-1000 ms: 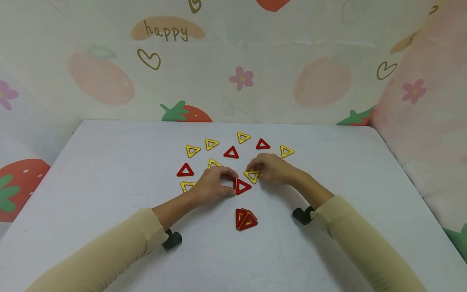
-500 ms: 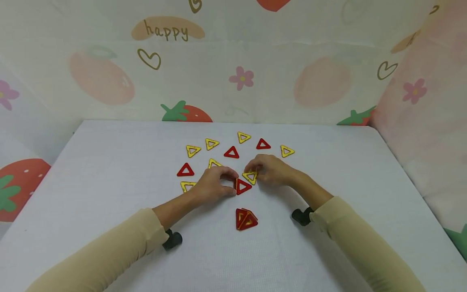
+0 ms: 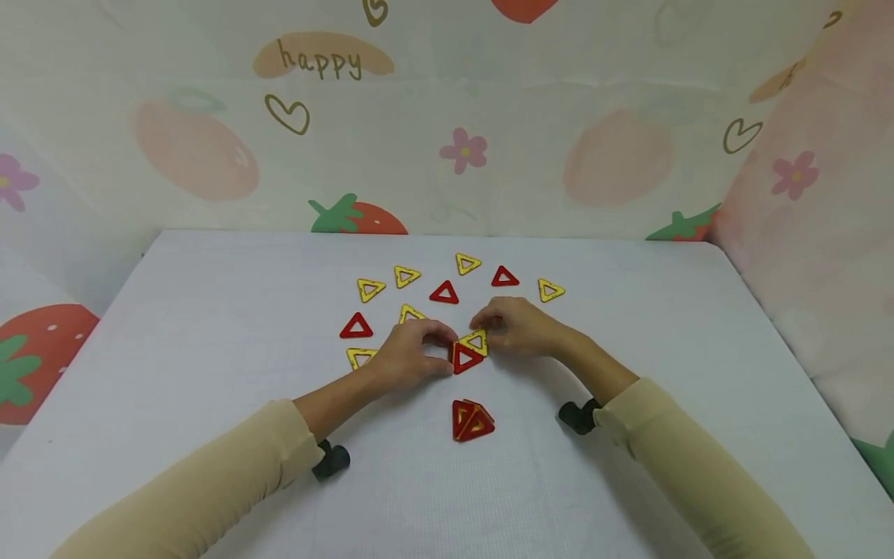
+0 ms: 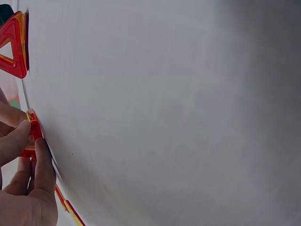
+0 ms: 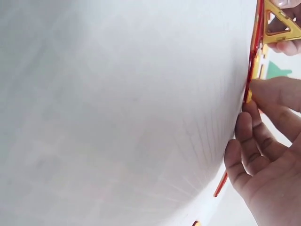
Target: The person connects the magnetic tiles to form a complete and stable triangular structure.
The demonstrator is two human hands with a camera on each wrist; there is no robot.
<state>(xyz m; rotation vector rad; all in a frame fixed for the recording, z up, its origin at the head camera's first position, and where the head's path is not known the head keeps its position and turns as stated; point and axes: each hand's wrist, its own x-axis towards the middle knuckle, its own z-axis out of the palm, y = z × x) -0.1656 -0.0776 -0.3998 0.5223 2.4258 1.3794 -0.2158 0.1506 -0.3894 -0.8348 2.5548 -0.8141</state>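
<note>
My left hand [image 3: 412,353] pinches an upright magnetic triangle tile, yellow on the side shown in the right wrist view [image 5: 277,36], between thumb and fingers. Against its foot lies a flat red triangle tile [image 3: 458,368]. Across from it, my right hand [image 3: 520,326] pinches a yellow triangle tile [image 3: 483,348], whose lower edge meets the red tile's upper right edge. In the right wrist view, my right thumb and forefinger grip this tile's outer end, low on the table. Nearer the front stands a small red and yellow pyramid of tiles [image 3: 473,427].
Several loose yellow and red triangle tiles lie behind the hands, among them a red one [image 3: 344,335] at left and a yellow one [image 3: 544,293] at right. One yellow tile [image 3: 352,352] is partly behind my left hand. A patterned cloth [image 3: 531,93] hangs behind the white table [image 3: 209,310].
My right hand has turned the yellow tile and brought it left and in, from apart to touching the red tile. My left hand has stayed in place.
</note>
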